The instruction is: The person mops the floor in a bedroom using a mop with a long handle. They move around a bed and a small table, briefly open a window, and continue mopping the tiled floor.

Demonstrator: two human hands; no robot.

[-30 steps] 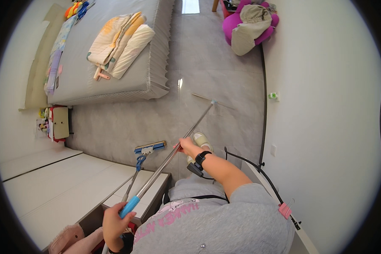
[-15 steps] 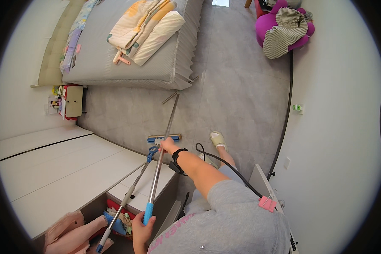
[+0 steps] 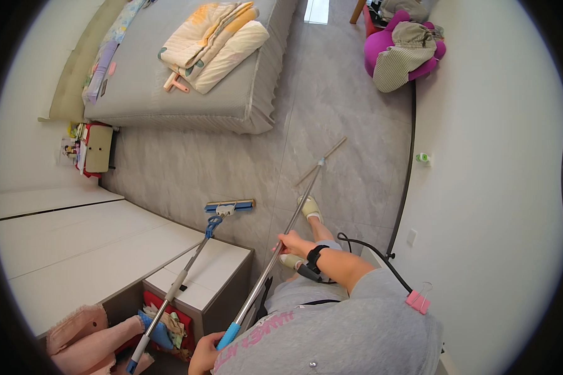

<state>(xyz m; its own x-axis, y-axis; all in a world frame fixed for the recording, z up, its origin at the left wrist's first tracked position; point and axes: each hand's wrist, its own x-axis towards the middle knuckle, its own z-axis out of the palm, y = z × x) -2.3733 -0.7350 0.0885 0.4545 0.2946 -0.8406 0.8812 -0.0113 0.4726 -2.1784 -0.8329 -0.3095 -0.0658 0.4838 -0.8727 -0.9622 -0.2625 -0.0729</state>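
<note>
Both my hands are on a long metal pole (image 3: 274,257) with a thin straight crossbar head (image 3: 322,162), which lies on the grey floor ahead of me. My right hand (image 3: 290,242) is wrapped round the middle of the pole. Near its light-blue grip (image 3: 229,335), my left hand (image 3: 204,355) holds the lower end close to my body. Its fingers are partly hidden. To the left, a sponge mop (image 3: 230,207) with a blue head stands on the floor, its shaft slanting back across a white-topped cabinet (image 3: 197,269).
A grey-covered bed (image 3: 169,112) with a folded quilt (image 3: 206,37) fills the upper left. At the upper right sits a purple cushion (image 3: 378,50) with striped cloth over it. My slippered foot (image 3: 308,206) is near the crossbar. An open drawer with clothes (image 3: 162,325) lies at lower left.
The crossbar head has swung from beside the bed's corner to the right and nearer my foot. My right hand has moved right and down with the pole. The sponge mop stays standing.
</note>
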